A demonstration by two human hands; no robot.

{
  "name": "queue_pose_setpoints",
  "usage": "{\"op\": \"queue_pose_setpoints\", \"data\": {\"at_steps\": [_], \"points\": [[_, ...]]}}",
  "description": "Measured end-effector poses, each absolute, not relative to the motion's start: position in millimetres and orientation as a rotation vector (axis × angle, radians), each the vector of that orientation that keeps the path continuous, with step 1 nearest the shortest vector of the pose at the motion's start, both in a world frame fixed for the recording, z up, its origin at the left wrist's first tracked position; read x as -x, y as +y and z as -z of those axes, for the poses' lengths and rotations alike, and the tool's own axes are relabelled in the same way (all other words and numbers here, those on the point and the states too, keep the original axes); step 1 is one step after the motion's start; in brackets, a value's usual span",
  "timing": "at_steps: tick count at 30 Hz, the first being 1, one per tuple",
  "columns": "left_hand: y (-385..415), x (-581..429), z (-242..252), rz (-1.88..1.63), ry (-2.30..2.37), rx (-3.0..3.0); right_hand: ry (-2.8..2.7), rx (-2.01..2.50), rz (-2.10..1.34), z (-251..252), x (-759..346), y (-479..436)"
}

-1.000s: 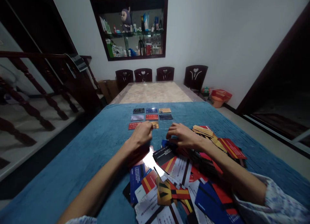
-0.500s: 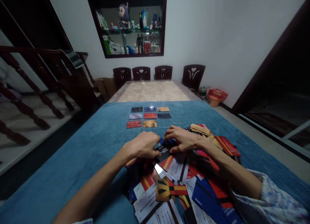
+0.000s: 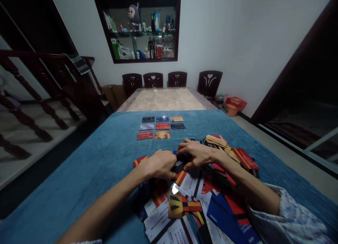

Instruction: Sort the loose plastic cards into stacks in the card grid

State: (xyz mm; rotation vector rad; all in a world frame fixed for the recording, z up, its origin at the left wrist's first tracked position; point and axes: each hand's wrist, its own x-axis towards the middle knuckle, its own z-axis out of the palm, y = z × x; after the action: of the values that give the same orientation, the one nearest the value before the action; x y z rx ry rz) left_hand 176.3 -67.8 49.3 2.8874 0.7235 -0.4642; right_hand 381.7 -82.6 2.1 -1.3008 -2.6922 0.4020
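A loose pile of cards, red, blue, white, black and gold (image 3: 182, 205), lies on the blue cloth (image 3: 100, 166) close to me. My left hand (image 3: 160, 165) rests on the pile's far left part, fingers curled down and their tips hidden. Whatever is under them I cannot make out. To its right, my right hand (image 3: 197, 153) lies over the pile with fingers bent and thumb spread apart from them. Between the two hands a black card (image 3: 180, 165) shows, touched by the right thumb. Beyond the hands several cards lie face up in rows, including a gold card (image 3: 162, 135) and a red card (image 3: 145, 135).
Past the cloth, the beige tabletop (image 3: 169, 99) continues to dark chairs (image 3: 177, 79) at the wall. A stair railing (image 3: 34, 110) stands at left. A red bag (image 3: 236, 102) sits on the right. A shelf niche (image 3: 142, 33) holds a plush toy and bottles.
My left hand has shifted slightly down onto the cards, covering part of the black card; a red card's corner now shows behind it. My right hand has barely moved.
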Motion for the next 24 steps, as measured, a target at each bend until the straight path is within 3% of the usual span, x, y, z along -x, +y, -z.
{"op": "queue_pose_setpoints", "data": {"at_steps": [24], "points": [[-27,-165,-44,0.197,0.810,-2.834,-2.487,1.341,-0.430,-9,-386,-81]]}}
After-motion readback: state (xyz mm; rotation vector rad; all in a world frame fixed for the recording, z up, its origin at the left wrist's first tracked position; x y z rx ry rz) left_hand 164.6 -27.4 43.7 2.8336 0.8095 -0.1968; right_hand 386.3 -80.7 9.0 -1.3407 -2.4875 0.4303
